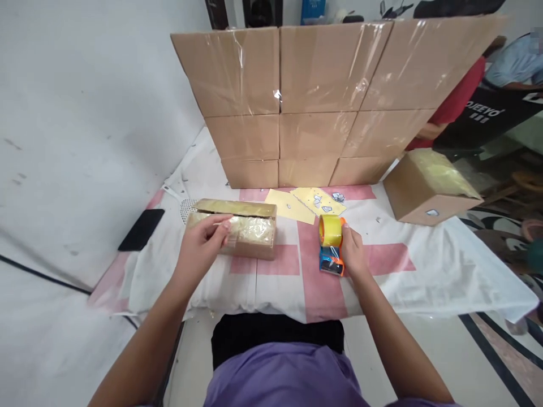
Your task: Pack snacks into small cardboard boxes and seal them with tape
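A small cardboard box (250,232) wrapped in shiny clear tape lies on the white and pink cloth (305,282) in front of me. My left hand (203,243) rests on the box's left front corner, fingers curled against it. My right hand (352,254) grips an orange and blue tape dispenser (331,243) carrying a roll of yellowish tape; the dispenser stands on the cloth, to the right of the box and apart from it.
A wall of stacked taped cartons (322,96) stands at the back. Yellow label sheets (305,203) lie before it. Another carton (428,186) sits at the right, a black phone (142,229) at the left. A person in red sits behind at far right.
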A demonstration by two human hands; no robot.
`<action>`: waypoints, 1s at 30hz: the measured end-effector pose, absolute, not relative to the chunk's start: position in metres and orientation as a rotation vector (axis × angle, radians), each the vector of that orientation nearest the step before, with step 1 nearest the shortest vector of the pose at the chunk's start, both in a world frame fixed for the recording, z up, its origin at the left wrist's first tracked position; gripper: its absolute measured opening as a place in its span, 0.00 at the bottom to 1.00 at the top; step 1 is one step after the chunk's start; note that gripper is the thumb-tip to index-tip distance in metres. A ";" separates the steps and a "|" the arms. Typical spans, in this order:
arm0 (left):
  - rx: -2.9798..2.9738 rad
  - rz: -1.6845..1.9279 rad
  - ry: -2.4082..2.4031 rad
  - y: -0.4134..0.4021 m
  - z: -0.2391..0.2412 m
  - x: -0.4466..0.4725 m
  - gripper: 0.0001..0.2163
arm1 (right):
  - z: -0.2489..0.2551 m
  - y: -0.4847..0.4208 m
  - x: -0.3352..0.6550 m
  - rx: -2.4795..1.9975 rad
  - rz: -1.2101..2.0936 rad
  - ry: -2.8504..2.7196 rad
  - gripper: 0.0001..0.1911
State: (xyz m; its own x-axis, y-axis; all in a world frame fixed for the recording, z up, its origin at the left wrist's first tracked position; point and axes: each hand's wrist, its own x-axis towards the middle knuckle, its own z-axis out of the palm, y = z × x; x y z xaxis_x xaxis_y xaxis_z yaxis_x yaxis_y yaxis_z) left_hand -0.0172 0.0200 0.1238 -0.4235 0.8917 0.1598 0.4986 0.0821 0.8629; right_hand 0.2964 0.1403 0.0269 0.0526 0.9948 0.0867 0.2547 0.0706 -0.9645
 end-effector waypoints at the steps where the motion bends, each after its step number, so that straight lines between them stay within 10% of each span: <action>1: 1.360 1.229 1.957 0.029 0.129 -0.024 0.19 | 0.023 0.142 0.298 -1.366 0.972 -1.397 0.32; 14: 1.640 0.093 2.558 0.067 0.151 -0.029 0.38 | 0.015 0.144 0.325 -1.441 0.544 -1.323 0.26; 23: 2.492 0.636 2.318 0.032 0.114 -0.045 0.13 | 0.048 0.260 0.349 -1.287 0.533 -1.659 0.12; 30: 2.548 0.760 2.182 0.013 0.088 -0.050 0.12 | 0.042 0.325 0.284 -1.368 0.776 -1.885 0.11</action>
State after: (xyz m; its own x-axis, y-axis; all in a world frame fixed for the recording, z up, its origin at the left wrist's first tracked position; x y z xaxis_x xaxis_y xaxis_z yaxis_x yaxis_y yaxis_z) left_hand -0.0500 0.0129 0.0880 0.1174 0.8545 0.5059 0.9840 -0.1690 0.0570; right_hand 0.2840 0.3254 0.0420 -0.2225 0.9592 0.1744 0.5582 0.2720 -0.7838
